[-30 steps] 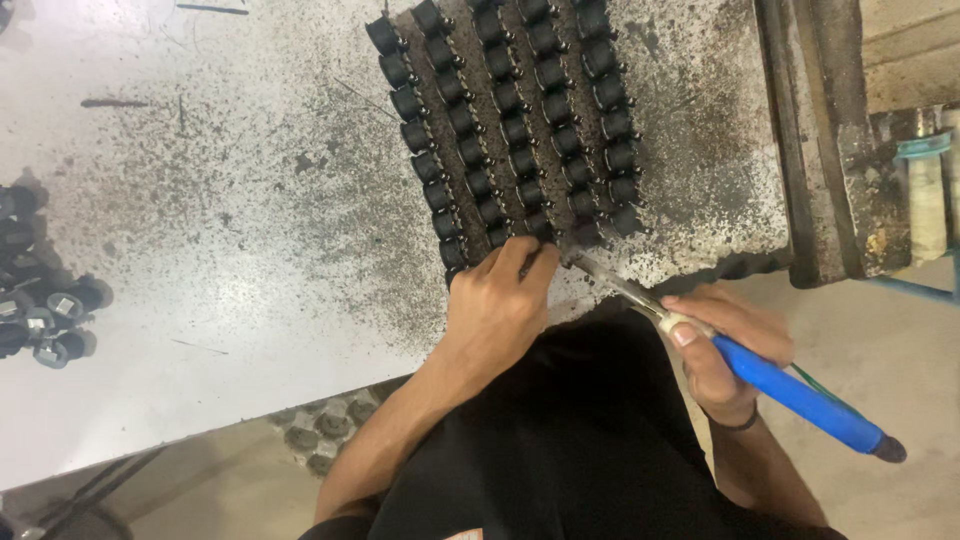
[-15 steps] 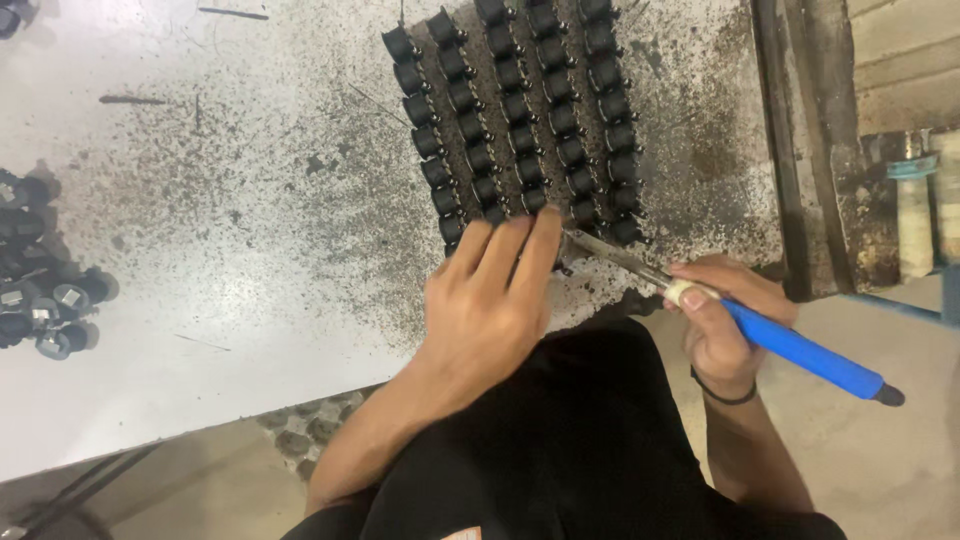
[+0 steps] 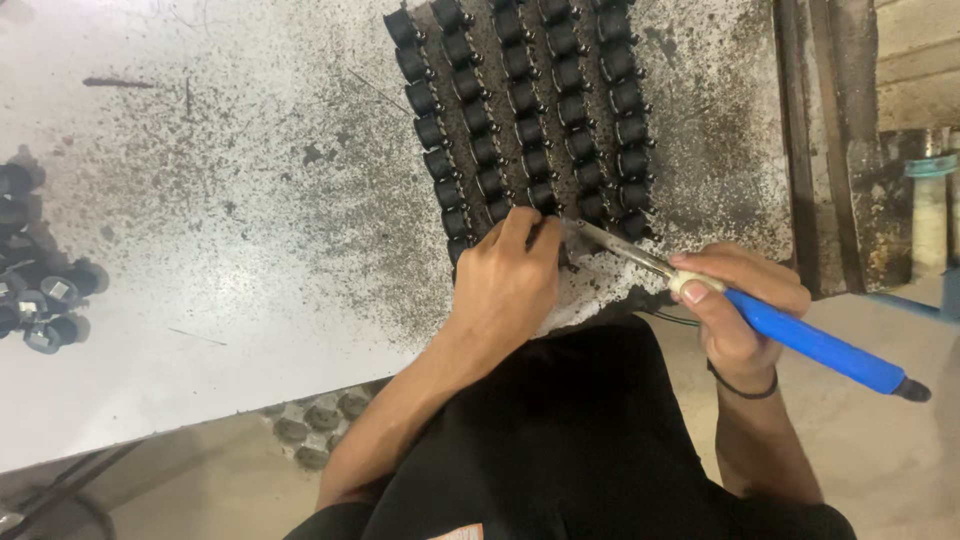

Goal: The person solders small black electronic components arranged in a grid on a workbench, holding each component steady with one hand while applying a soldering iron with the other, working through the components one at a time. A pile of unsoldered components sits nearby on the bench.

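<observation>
Head view, one entry.

Item 1: block of small black spool-like components point(image 3: 530, 120), laid in five rows on the speckled white worktable point(image 3: 200, 200). All places below are given relative to this block.

Item 2: left hand point(image 3: 505, 285), at the block's near edge, fingers drawn together and pressed onto the nearest spools; whether it pinched one could not be told.

Item 3: right hand point(image 3: 735, 305), near and to the right of the block, clamped around a blue-handled soldering iron point(image 3: 815, 345). The metal tip point(image 3: 600, 240) reached the near edge of the block, just beside the left fingertips.

Item 4: loose pile of similar black parts point(image 3: 40, 290), well apart to the left of the block, at the table's far left.

Step judged in hand: working the tip on a front-row spool while steadying it. The next move would call for a firm hold and fingers kept off the tip.
</observation>
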Demonstrator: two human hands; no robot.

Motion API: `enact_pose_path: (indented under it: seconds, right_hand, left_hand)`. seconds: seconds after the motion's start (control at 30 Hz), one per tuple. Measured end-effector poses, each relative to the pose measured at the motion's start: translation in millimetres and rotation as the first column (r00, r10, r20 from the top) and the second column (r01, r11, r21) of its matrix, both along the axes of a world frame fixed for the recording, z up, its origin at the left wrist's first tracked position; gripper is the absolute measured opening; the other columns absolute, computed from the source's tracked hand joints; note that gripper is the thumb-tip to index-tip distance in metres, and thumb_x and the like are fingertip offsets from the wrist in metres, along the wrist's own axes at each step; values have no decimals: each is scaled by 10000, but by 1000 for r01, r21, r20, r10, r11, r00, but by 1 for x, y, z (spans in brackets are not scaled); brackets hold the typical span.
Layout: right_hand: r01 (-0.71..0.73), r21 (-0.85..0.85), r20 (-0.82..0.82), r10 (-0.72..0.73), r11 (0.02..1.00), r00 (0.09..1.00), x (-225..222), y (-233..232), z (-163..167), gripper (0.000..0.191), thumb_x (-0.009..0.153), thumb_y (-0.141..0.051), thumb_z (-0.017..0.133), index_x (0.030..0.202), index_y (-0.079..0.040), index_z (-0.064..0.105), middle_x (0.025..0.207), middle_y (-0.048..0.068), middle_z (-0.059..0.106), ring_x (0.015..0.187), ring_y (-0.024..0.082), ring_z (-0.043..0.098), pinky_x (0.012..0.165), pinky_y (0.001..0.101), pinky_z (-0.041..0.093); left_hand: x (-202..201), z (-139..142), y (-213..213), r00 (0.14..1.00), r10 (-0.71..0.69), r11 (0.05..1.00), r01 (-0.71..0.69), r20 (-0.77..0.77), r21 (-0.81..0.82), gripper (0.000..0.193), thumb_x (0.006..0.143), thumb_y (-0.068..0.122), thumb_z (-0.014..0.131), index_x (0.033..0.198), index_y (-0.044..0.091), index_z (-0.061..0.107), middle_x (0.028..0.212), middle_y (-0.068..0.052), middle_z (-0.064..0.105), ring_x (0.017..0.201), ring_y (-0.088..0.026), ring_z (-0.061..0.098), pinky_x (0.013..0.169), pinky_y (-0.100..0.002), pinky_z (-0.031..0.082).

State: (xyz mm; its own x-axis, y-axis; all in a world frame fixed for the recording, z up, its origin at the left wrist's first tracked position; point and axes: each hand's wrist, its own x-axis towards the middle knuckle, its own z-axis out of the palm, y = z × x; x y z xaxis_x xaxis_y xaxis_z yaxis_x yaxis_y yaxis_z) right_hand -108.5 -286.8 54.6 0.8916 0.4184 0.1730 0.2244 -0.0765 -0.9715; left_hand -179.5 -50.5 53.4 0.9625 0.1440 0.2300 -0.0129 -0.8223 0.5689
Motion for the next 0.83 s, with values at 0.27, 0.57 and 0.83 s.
enact_pose_path:
  seconds: [0.27, 0.57, 0.83]
  right_hand:
    - [136, 202, -342, -60, 970, 938, 3, -5, -19, 238, 940, -54, 631, 1033, 157, 693, 820, 197, 664, 671, 214, 637, 614, 271, 480]
    - [186, 249, -396, -76, 950, 915, 0, -5, -28, 231, 955, -57, 629, 1020, 157, 687, 849, 202, 671, 705, 236, 655, 618, 288, 500]
    - [96, 196, -276, -39, 976, 960, -3, -6, -26, 224, 949, -37, 613, 1037, 146, 706, 809, 205, 658, 650, 211, 627, 579, 268, 486]
  left_hand:
    - [-6, 8, 12, 1000, -22, 987, 19, -18, -162, 309, 821, -15, 696, 1129, -1, 725, 1014, -136, 624, 685, -305, 699, 587, -406, 580]
    - [-4, 1, 13, 1000, 10, 985, -6, 20, -170, 214, 856, -3, 693, 1067, 1, 723, 993, -124, 635, 697, -307, 701, 590, -403, 579]
    - [-7, -3, 8, 1000, -6, 999, 6, -2, -42, 307, 815, 1, 685, 1121, -9, 688, 1034, -114, 609, 876, -271, 732, 655, -372, 603]
